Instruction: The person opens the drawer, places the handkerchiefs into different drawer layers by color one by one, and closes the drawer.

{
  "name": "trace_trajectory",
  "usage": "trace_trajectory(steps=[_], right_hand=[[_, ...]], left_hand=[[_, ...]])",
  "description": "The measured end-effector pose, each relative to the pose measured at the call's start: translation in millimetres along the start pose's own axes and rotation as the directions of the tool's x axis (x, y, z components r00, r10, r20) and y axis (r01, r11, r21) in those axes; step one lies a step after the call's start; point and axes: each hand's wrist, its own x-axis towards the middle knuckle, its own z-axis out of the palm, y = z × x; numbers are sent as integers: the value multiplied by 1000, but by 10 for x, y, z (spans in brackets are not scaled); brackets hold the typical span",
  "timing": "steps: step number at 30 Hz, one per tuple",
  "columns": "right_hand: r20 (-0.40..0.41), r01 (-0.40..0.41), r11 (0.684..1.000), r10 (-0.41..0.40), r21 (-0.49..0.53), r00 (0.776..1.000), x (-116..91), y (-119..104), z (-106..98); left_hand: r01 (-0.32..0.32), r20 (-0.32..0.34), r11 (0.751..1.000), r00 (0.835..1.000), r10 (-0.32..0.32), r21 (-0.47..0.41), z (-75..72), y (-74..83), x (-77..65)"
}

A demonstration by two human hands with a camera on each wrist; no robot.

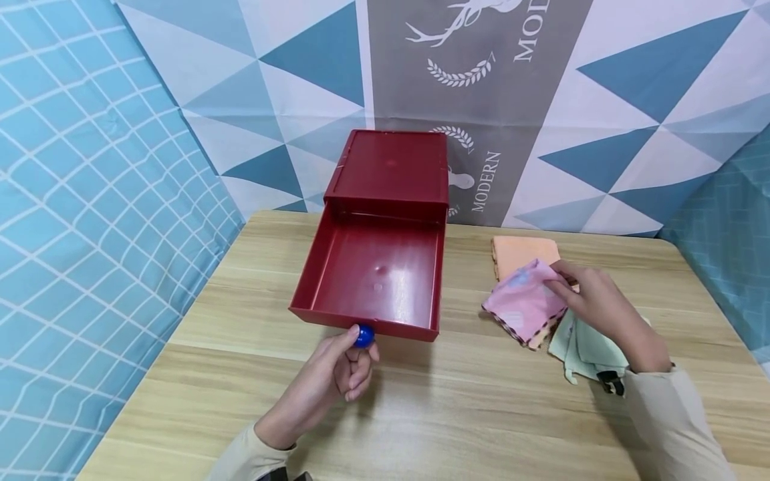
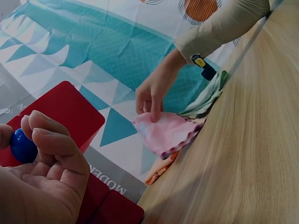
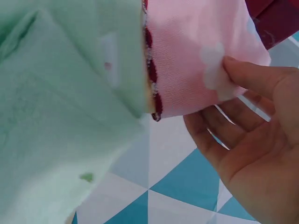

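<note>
My left hand [image 1: 343, 367] pinches the round blue knob [image 1: 364, 336] on the front of a dark red drawer [image 1: 385, 267], between thumb and fingers. The drawer stands pulled out of its red case [image 1: 394, 164], with nothing inside. On the right, my right hand [image 1: 592, 297] pinches a pink cloth [image 1: 525, 300] with a dark patterned edge by its upper corner, lifting that part. Thumb on one face and fingers behind show in the right wrist view, on the pink cloth [image 3: 191, 56]. Below and behind it lie an orange cloth [image 1: 523, 250] and a pale green cloth [image 1: 592, 351].
The wooden table [image 1: 240, 374] carries everything. A patterned wall covering [image 1: 313, 87] rises right behind the red case, and a blue checked covering [image 1: 72, 200] borders the left side.
</note>
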Motion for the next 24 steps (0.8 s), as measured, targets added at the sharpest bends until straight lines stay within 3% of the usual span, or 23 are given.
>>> trace_trajectory(steps=[11,24], right_hand=[[-237,106,994,-109,-23,965,13,-155,-73],[-286,228,962,-262,-148,922,35,-560,-537]], left_hand=[[-39,25,999,999,39,-9,25,24,5],[-48,27,999,998,48,-8,24,23,3]])
